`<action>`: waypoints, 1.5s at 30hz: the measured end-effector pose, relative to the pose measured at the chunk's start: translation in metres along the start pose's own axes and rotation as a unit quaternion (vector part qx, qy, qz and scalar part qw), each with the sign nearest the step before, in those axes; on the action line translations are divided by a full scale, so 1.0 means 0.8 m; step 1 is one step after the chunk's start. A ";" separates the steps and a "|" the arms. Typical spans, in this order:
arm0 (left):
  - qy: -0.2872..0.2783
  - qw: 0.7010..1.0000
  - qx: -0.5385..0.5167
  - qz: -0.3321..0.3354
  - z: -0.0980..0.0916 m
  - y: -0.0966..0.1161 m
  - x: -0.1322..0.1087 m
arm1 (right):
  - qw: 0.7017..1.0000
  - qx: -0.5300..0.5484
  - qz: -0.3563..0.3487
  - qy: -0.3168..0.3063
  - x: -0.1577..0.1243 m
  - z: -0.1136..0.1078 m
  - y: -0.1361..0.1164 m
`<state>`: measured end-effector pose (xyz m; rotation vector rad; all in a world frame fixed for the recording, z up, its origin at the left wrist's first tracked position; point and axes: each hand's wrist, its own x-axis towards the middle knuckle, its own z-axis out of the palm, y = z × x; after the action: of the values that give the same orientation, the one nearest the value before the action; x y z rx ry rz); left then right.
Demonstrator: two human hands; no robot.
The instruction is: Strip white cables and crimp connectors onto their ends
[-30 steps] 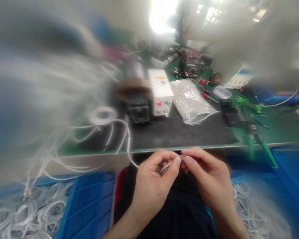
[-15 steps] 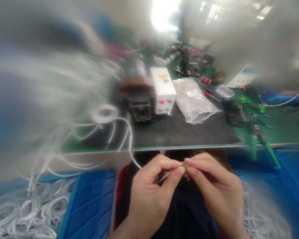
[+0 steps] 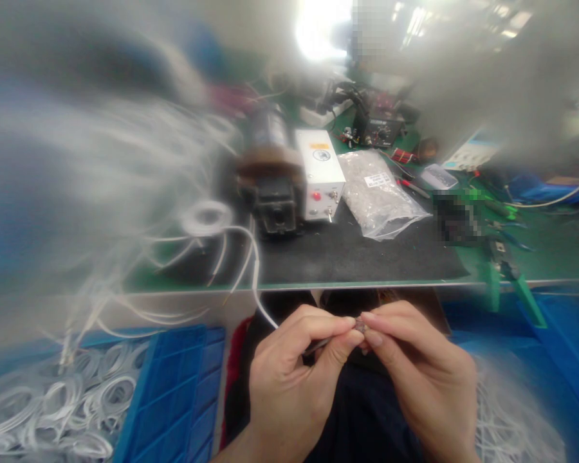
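My left hand point(image 3: 296, 373) is closed, thumb and forefinger pinching near the end of a white cable point(image 3: 257, 283) that runs into it from the bench. Against its fingertips, my right hand point(image 3: 427, 373) pinches a small translucent piece point(image 3: 360, 326). Its exact kind is too small and too covered by fingers to make out. Both hands meet in front of the bench edge, above my lap. From my left hand the cable goes back up to a white coil point(image 3: 206, 218) on the bench.
A dark machine point(image 3: 273, 180) stands beside a white switch box point(image 3: 320, 177). Right of these lie a clear bag of small parts point(image 3: 381, 193) and green-handled pliers point(image 3: 511, 276). Blue crates flank me; the left crate point(image 3: 174, 392) holds coiled cables point(image 3: 58, 399), the right one a heap of pale strands point(image 3: 516, 418).
The view has shifted slightly. My hands stay together at the small piece, with only a slight change in fingertip position; the grip looks the same.
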<state>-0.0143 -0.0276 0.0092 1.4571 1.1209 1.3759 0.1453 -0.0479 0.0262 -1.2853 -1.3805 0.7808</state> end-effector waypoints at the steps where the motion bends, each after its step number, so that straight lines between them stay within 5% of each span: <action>1: 0.002 1.000 0.001 0.005 0.000 0.001 0.000 | 1.000 0.000 0.000 -0.001 0.000 0.000 0.000; 8: 0.010 0.999 0.032 0.028 -0.002 0.001 -0.001 | 1.000 0.000 0.008 -0.016 0.000 -0.002 0.001; 21: 0.019 0.991 -0.056 -0.116 -0.001 -0.007 -0.004 | 0.991 0.079 0.073 -0.074 0.016 -0.005 0.014; 25: 0.051 0.987 -0.089 -0.127 -0.007 -0.013 0.002 | 0.979 0.152 0.122 -0.054 0.019 0.005 0.031; 31: 0.077 0.985 -0.089 -0.122 -0.021 -0.012 0.014 | 0.971 0.124 0.121 -0.163 0.027 0.035 0.026; 38: 0.044 0.941 -0.269 -0.203 -0.028 -0.029 0.022 | 0.964 0.173 0.123 -0.158 0.031 0.062 0.018; 45: 0.071 0.957 -0.256 -0.118 -0.029 -0.040 0.035 | 0.967 0.132 0.146 -0.164 0.032 0.064 0.020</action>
<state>-0.0394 0.0080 -0.0126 0.8370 0.8984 1.4764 0.1045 -0.0107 0.0053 -1.1969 -1.2982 1.3848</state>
